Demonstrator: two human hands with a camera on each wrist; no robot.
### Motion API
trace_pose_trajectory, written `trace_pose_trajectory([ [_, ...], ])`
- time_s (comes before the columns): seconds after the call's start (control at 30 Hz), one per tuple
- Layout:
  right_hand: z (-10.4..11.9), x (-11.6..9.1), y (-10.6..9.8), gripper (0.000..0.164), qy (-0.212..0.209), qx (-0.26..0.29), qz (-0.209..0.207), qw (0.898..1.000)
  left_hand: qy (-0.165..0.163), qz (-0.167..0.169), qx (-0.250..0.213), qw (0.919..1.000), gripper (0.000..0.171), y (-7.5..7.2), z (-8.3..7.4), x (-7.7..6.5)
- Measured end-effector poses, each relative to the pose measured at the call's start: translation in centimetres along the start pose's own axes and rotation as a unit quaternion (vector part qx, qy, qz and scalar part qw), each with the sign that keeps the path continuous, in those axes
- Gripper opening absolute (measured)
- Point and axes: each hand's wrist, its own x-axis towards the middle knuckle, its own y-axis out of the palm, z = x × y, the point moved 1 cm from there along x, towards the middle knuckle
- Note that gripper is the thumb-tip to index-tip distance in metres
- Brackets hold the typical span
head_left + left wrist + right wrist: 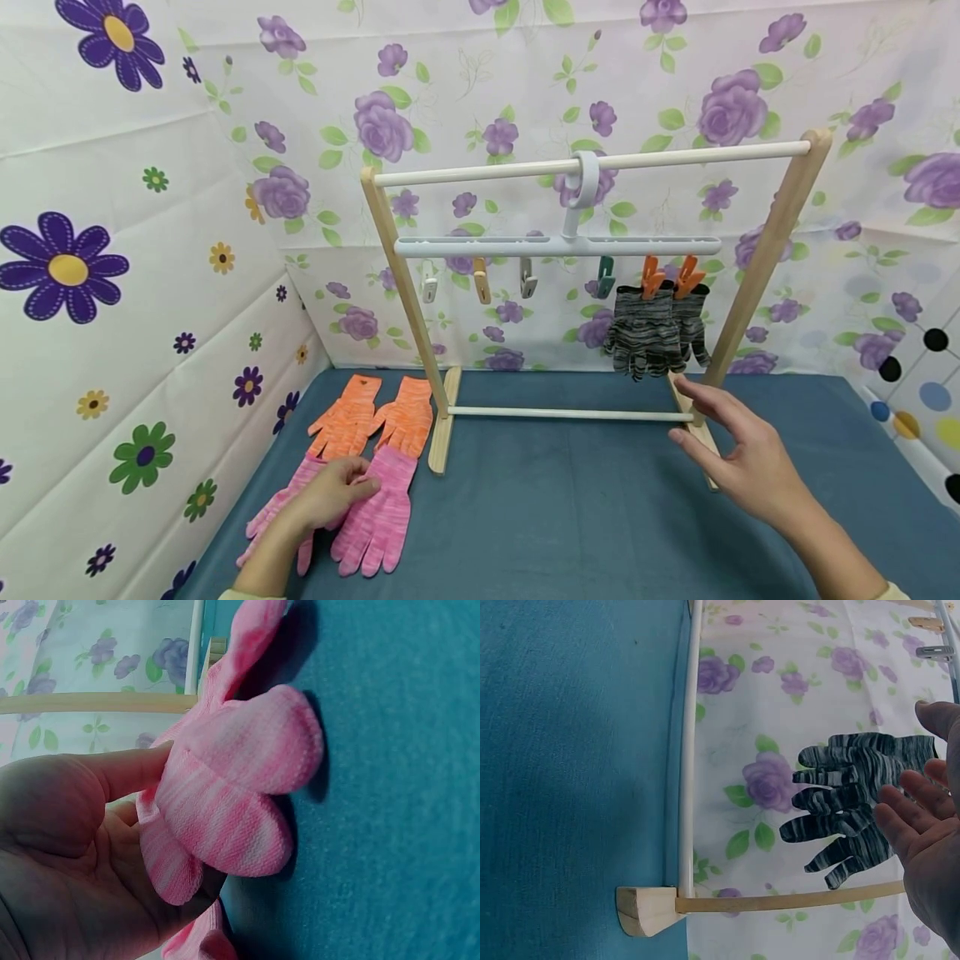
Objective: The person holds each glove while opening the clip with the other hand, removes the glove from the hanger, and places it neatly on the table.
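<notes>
Two pink knitted gloves (380,512) lie side by side at the left of the table. My left hand (330,493) is over them and pinches the edge of the right-hand one between thumb and fingers. In the left wrist view the glove's fingers (225,810) droop beside the thumb, close over the cloth. My right hand (750,454) is held in the air at the right with fingers extended, holding nothing. Behind it, black-and-grey gloves (647,329) hang from two orange clothespins (652,277); the right wrist view shows their striped fingers (847,802) beyond my hand.
Two orange gloves (405,417) lie just behind the pink ones. A wooden rack (772,242) carries a white hanger (487,247) with several more clothespins, including a green one (605,277). Blue cloth (547,500) covers the table; flowered sheets (300,75) stand behind and at the left.
</notes>
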Motion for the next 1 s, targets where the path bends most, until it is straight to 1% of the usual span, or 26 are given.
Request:
trace_pose_trajectory([
  [0.07, -0.1, -0.1, 0.0, 0.080, -0.001, -0.002, 0.000, 1.000, -0.005, -0.010, 0.014, 0.9998, 0.017, 0.2, 0.0, 0.1],
  [0.17, -0.2, -0.2, 0.0, 0.079, -0.003, -0.008, -0.001, 1.000, -0.021, -0.029, 0.037, 0.9987, 0.014, 0.4, -0.1, 0.1],
  [0.33, -0.5, -0.4, 0.0, 0.079, -0.005, -0.017, -0.003, 1.000, -0.040, -0.052, 0.063, 0.9958, 0.014, 0.6, -0.2, 0.0],
  [0.43, -0.7, -0.6, 0.0, 0.080, -0.009, -0.022, -0.003, 1.000, -0.043, -0.060, 0.080, 0.9940, 0.016, 0.7, -0.3, -0.1],
  [0.63, -1.0, -0.8, -0.2, 0.079, -0.008, -0.030, -0.003, 1.000, -0.038, -0.075, 0.126, 0.9884, 0.022, 0.9, -0.5, -0.2],
  [0.83, -1.2, -0.9, -0.5, 0.077, 0.003, -0.041, -0.003, 0.999, -0.056, -0.081, 0.160, 0.9822, 0.022, 1.0, -0.5, 0.0],
  [1.0, -1.3, -0.9, -0.7, 0.079, -0.001, -0.044, -0.005, 0.999, -0.063, -0.091, 0.179, 0.9776, 0.030, 1.0, -0.6, 0.1],
])
